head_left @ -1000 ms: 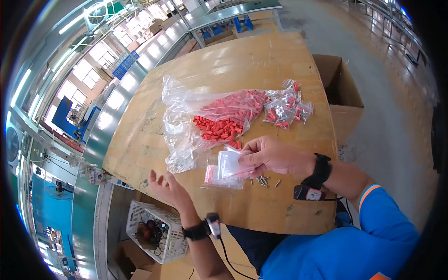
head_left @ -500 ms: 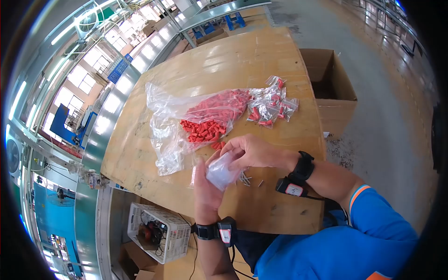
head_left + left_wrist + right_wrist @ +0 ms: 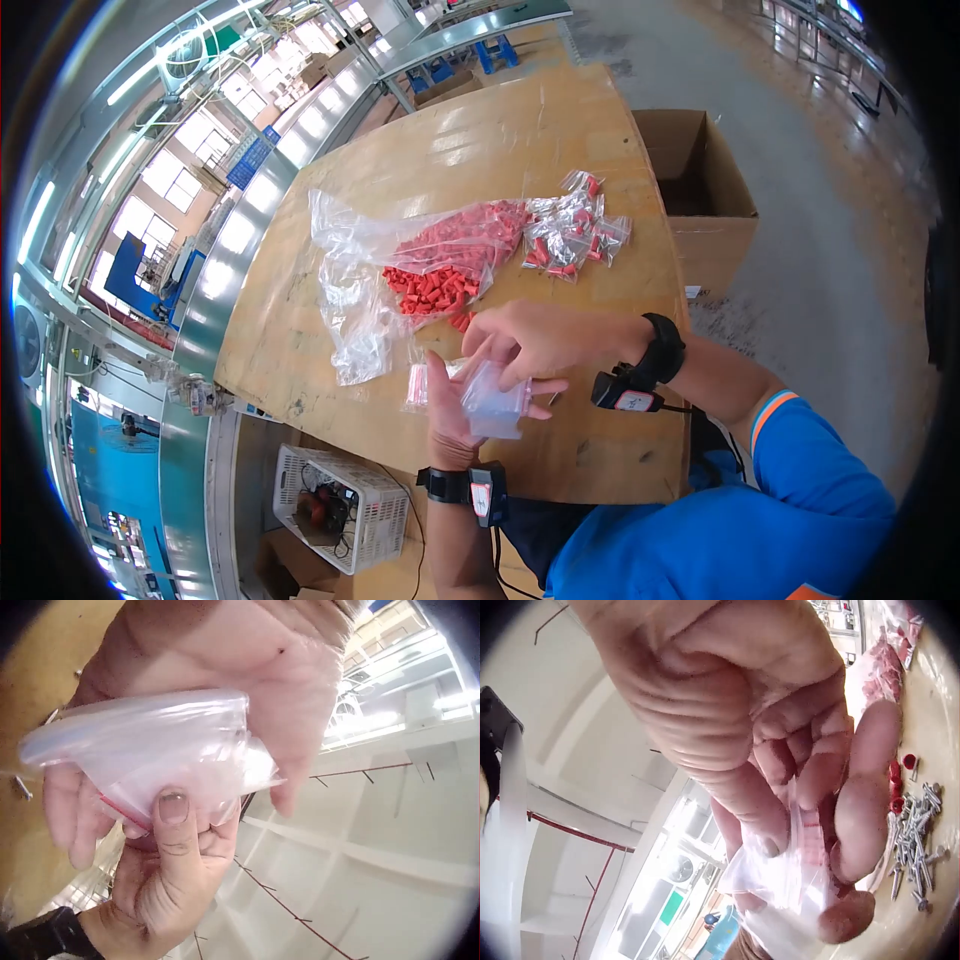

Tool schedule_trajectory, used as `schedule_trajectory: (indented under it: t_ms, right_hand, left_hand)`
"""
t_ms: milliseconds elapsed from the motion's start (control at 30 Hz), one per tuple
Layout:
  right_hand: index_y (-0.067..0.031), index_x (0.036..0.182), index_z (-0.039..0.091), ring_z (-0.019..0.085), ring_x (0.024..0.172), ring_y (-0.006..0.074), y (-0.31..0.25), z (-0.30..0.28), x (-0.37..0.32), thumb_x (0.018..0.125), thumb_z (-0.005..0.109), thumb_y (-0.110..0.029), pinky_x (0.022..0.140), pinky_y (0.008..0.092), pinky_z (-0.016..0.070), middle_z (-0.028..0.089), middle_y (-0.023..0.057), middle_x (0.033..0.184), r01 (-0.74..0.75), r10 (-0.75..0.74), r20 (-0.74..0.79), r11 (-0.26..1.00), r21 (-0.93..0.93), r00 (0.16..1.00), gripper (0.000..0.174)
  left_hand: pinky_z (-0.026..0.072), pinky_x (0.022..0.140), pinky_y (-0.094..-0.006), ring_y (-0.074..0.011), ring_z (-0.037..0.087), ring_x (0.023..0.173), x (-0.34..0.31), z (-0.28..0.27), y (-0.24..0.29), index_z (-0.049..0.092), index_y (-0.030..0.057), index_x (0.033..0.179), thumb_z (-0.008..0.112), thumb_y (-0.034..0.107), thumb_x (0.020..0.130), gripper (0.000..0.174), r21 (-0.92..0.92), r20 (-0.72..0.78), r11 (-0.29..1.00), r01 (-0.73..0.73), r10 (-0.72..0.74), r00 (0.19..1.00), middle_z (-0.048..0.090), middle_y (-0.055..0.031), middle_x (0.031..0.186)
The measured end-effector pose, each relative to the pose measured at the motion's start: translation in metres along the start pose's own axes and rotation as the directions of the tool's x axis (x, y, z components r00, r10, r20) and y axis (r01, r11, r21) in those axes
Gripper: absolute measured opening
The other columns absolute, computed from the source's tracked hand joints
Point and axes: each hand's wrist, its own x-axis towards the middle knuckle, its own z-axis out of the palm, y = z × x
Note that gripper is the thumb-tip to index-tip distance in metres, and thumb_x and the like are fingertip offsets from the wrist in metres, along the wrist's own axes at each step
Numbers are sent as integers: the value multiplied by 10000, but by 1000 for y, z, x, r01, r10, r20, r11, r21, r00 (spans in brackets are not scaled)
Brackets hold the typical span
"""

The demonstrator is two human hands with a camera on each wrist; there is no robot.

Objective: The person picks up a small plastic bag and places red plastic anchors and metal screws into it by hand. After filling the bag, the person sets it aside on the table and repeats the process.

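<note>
A small stack of clear zip bags lies across the palm of my left hand, whose fingers are fairly straight. From above, my right hand pinches the bags, its thumb pressed on the plastic in the left wrist view. A red line marks the seal of the bags there. More small bags lie on the table beside the left hand. Metal screws form a loose pile near the right hand, with a few red plastic sleeves next to them.
A large clear bag spills red sleeves on the wooden table. Several small filled bags lie to its right. A cardboard box stands beyond the right edge, and a white basket below the near left edge.
The left hand has come in from the left and moved under the bags. The right hand has lifted the bags from the table and laid them over the left palm.
</note>
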Motion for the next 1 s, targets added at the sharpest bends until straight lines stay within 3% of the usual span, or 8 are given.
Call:
schedule_trajectory:
  t_ms: [133, 233, 333, 533, 600, 800, 900, 1000]
  right_hand:
    - [15, 1080, 542, 642, 799, 261, 2, 1, 3, 664, 657, -39, 724, 340, 480, 658, 164, 871, 2, -17, -80, 982, -187, 997, 435]
    - [47, 1074, 529, 641, 810, 278, 18, 9, 14, 662, 642, -11, 710, 364, 483, 639, 155, 824, 68, -122, -143, 938, -339, 982, 431]
    - [32, 1052, 548, 639, 811, 263, 32, 13, 23, 665, 653, -23, 703, 348, 487, 632, 143, 817, 162, -271, -199, 884, -438, 942, 405]
    - [-3, 985, 583, 603, 836, 221, 35, 17, 24, 669, 729, -111, 729, 320, 477, 613, 121, 907, 163, -136, -289, 984, 73, 948, 365]
    - [-39, 989, 588, 569, 846, 212, 24, 13, 18, 684, 742, -133, 763, 319, 454, 598, 95, 951, 76, -36, -186, 974, 212, 982, 354]
    - [-40, 835, 612, 599, 799, 259, 23, 34, 19, 653, 731, -109, 686, 342, 479, 596, 106, 884, 432, -539, -58, 730, -529, 840, 228]
    - [-38, 746, 598, 596, 761, 288, 31, 39, 24, 677, 687, -111, 660, 370, 469, 596, 120, 838, 465, -572, -31, 696, -547, 820, 134]
    - [-29, 692, 578, 597, 723, 304, 20, 44, 15, 709, 651, -112, 640, 387, 462, 589, 130, 768, 202, -267, -100, 884, -422, 959, 112]
  left_hand:
    - [512, 656, -444, -393, 594, 875, 2, -22, -2, 415, 32, 1240, 408, 632, 852, 714, 223, 2, 975, 6, -6, 1000, 571, -198, 1055]
    - [434, 554, -323, -218, 530, 651, 7, -26, -11, 470, 60, 1137, 471, 447, 901, 453, 130, -270, 986, -104, 136, 953, 574, -98, 854]
    - [375, 520, -276, -143, 434, 579, 8, -38, -12, 483, 62, 1087, 492, 286, 908, 287, -111, -137, 985, -133, 117, 984, 520, -38, 780]
    - [357, 508, -256, -124, 426, 581, 3, -24, -4, 443, 40, 1196, 491, 389, 886, 469, 12, -538, 911, -412, 353, 765, 512, -36, 798]
    - [431, 583, -278, -159, 515, 723, -8, -47, 1, 377, 77, 1335, 466, 451, 882, 594, -159, -244, 868, -471, 428, 870, 549, -54, 896]
    - [440, 739, -329, -155, 459, 755, -4, -17, 0, 374, 76, 1332, 532, 417, 863, 601, -52, -466, 806, -590, 503, 728, 481, -36, 831]
    - [428, 735, -320, -153, 436, 735, -9, -32, -1, 392, 64, 1314, 537, 235, 843, 521, -79, -389, 802, -593, 523, 758, 458, -32, 807]
    - [413, 720, -300, -147, 417, 713, -9, -34, 1, 423, 54, 1283, 490, 57, 761, 526, -171, -342, 789, -590, 514, 787, 431, -26, 783]
